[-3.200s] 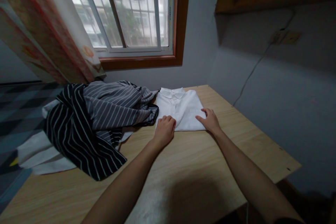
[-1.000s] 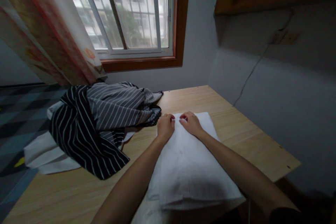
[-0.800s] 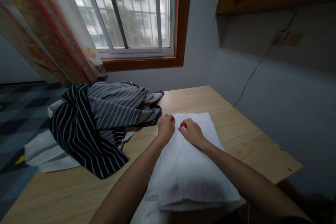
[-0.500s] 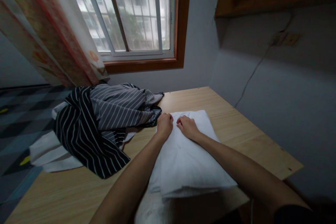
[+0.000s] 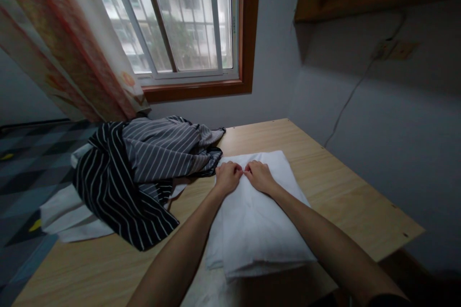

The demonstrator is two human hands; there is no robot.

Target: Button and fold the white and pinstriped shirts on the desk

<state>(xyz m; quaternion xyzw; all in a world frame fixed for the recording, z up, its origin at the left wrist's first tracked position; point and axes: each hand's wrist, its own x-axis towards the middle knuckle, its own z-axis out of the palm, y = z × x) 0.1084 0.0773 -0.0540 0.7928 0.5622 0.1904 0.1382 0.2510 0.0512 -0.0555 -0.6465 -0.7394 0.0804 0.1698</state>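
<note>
A folded white cloth [image 5: 266, 240] lies on the wooden table in front of me, its layers stacked and its near edge close to the table's front. My left hand [image 5: 229, 176] rests on its upper left part with curled fingers pinching the fabric. Right beside it, my right hand [image 5: 258, 175] pinches the cloth too, and the fingertips of both hands nearly meet. Small creases run down from between them. What the cloth is exactly cannot be made out.
A rumpled heap of black and grey striped fabric [image 5: 126, 182] lies on the left of the wooden table [image 5: 345, 187], with white cloth [image 5: 77, 213] under it. Behind are a curtain [image 5: 82, 48] and a window [image 5: 187, 24]. A cable [image 5: 347, 100] hangs on the right wall.
My left hand has moved slightly right and nearer to me, so its fingertips now come close to the right hand's. The cloth between them has creased a little.
</note>
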